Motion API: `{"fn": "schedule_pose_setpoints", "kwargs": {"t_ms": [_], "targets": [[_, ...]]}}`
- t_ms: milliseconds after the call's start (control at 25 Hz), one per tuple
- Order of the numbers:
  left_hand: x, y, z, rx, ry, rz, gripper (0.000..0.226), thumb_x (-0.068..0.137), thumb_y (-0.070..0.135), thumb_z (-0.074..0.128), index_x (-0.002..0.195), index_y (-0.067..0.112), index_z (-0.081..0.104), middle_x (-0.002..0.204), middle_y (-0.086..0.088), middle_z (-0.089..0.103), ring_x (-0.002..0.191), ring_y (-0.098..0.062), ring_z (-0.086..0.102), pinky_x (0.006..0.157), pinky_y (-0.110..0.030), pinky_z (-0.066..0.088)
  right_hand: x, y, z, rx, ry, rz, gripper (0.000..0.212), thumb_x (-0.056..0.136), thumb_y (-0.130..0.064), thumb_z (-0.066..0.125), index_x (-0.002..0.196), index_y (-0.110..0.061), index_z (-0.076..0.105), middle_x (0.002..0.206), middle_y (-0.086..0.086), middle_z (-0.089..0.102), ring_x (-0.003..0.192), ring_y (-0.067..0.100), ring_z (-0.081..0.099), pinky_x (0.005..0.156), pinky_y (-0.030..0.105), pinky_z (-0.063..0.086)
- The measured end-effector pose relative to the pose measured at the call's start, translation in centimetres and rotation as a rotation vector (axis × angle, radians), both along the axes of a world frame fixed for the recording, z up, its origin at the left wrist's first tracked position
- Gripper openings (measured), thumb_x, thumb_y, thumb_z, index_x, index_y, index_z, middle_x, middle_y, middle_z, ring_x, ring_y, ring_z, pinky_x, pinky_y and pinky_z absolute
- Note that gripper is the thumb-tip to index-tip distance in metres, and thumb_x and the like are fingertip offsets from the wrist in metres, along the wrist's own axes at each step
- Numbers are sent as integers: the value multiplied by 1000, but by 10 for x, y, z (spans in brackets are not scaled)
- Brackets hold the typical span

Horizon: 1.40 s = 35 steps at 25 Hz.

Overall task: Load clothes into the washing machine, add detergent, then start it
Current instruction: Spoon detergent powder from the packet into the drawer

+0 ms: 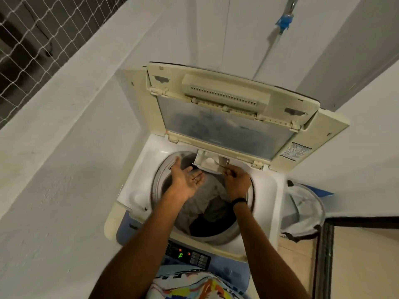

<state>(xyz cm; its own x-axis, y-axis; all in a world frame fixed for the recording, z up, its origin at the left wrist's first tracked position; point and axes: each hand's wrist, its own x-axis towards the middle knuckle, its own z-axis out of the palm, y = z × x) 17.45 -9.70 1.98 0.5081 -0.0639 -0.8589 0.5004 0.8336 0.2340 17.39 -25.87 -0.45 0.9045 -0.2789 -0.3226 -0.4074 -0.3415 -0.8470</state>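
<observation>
Top-load washing machine (133, 190), lid (226, 113) raised; clothes (207, 208) heaped in drum, deeper items lost in shadow. Detergent drawer (210, 164) pulled out at the back rim. Left hand (187, 180) open, palm up, empty. Right hand (236, 181) pinches the drawer's front edge; fingertips blurred. Laundry basket (302, 212) at right, partly cut off.

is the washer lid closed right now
No, the lid is propped upright at the back, leaving the drum open with clothes visible inside.
</observation>
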Motion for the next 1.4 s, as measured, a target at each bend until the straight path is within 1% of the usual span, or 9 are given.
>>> {"fn": "schedule_pose_setpoints", "kwargs": {"t_ms": [200, 600, 760, 840, 920, 1000, 1120, 1280, 1400], "targets": [[5, -6, -12, 9, 3, -2, 83, 89, 70, 47, 143, 7, 42, 134, -27, 54, 122, -42, 54, 103, -50, 46, -9, 5, 2, -153, -197, 63, 30, 83, 9, 57, 105, -4, 74, 102, 13, 73, 96, 26, 65, 88, 33, 52], [5, -3, -10, 32, -32, -26, 79, 91, 71, 43, 134, 5, 50, 128, -25, 57, 122, -39, 53, 113, -49, 39, -10, 6, 6, -282, -303, 153, 40, 82, 13, 57, 114, -6, 71, 114, 13, 72, 107, 26, 65, 98, 39, 53], [-2, 3, -3, 32, -58, -17, 82, 90, 70, 44, 142, 7, 46, 128, -25, 56, 120, -39, 54, 112, -49, 40, -10, 9, 9, -294, -284, 157, 32, 82, 10, 56, 96, -13, 74, 88, 10, 72, 81, 26, 64, 79, 35, 56], [-7, 9, 4, 32, -79, 1, 83, 89, 70, 46, 144, 8, 43, 130, -25, 56, 121, -40, 55, 112, -49, 40, -10, 9, 22, -187, -216, 13, 25, 84, 5, 58, 88, -13, 74, 78, 11, 71, 72, 27, 63, 71, 26, 54], [-14, 14, 18, 55, -112, 19, 83, 89, 71, 47, 145, 10, 45, 133, -24, 55, 122, -39, 55, 112, -49, 41, -10, 9, 37, 16, -104, -139, 17, 87, -2, 64, 97, -8, 76, 86, 9, 74, 76, 20, 68, 77, 19, 57], [-26, 24, 43, 125, -162, 42, 80, 89, 71, 46, 143, 12, 49, 134, -22, 56, 122, -37, 56, 112, -47, 41, -12, 13, 52, 350, 11, -189, 17, 87, -2, 65, 101, -3, 73, 93, 11, 74, 78, 15, 69, 77, 20, 58], [-51, 49, 96, 260, -288, 120, 74, 93, 70, 42, 140, 14, 52, 134, -18, 60, 122, -32, 58, 110, -44, 43, -18, 29, 88, 819, 135, -243, 14, 89, 2, 61, 99, 1, 70, 106, 22, 72, 95, 28, 71, 81, 29, 59], [-107, 99, 174, 557, -439, 254, 63, 97, 63, 38, 132, 15, 60, 125, -12, 68, 116, -28, 64, 102, -40, 50, -39, 78, 146, 963, 111, 25, 24, 86, 3, 59, 108, 9, 65, 107, 22, 71, 105, 35, 69, 76, 28, 59], [-162, 138, 219, 856, -492, 409, 53, 99, 58, 40, 119, 17, 67, 114, -9, 74, 105, -23, 69, 96, -39, 53, -65, 132, 203, 870, 108, 380, 19, 89, -2, 58, 103, 2, 70, 101, 18, 74, 99, 29, 72, 77, 24, 58]]}}
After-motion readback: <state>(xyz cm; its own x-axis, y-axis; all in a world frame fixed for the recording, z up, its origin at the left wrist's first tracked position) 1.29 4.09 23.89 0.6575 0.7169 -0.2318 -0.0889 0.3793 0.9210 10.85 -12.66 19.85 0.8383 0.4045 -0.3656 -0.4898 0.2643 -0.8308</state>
